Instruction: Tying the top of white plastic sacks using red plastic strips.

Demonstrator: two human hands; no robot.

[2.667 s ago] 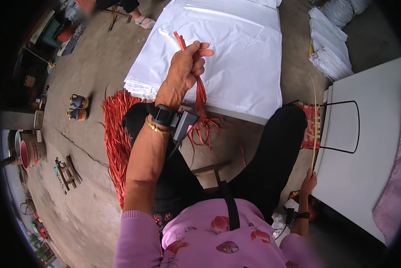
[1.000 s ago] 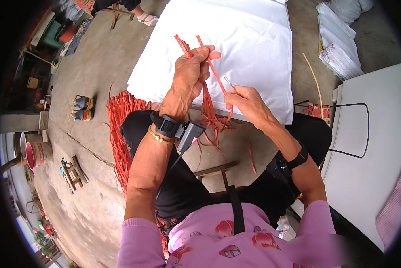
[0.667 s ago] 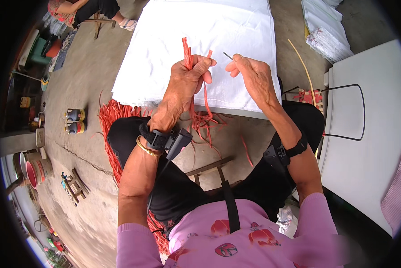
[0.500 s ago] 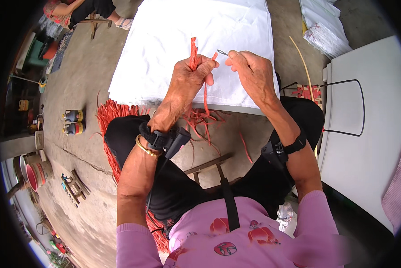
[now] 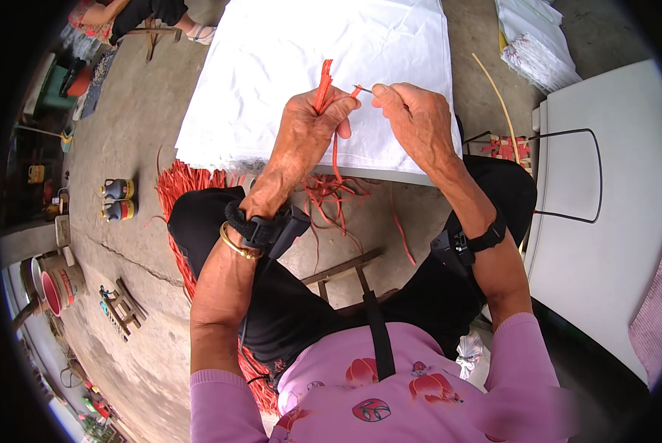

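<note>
My left hand [image 5: 305,125] is closed around a folded bundle of red plastic strips [image 5: 324,81] that sticks up above the fist. Its thumb and forefinger pinch a single red strip [image 5: 335,156], whose short end pokes up while the rest hangs down. In my right hand [image 5: 419,122], thumb and fingertips grip a thin dark metal needle [image 5: 364,89], seen edge-on. The needle's tip is right by the strip's short end; whether the strip passes through it, I cannot tell. Both hands are above white cloth [image 5: 257,52] on a table.
Loose red strips [image 5: 191,184] lie beside my left leg, and more hang [image 5: 331,193] below the table edge. A wooden stool bar [image 5: 343,267] is between my knees. At right stands a white panel [image 5: 604,170] with a black wire loop [image 5: 595,177]. Another person [image 5: 150,15] sits far left.
The needle has turned from showing its looped eye to edge-on, and its tip has come closer to the strip's short end. The bundle in my left hand leans slightly more to the right.
</note>
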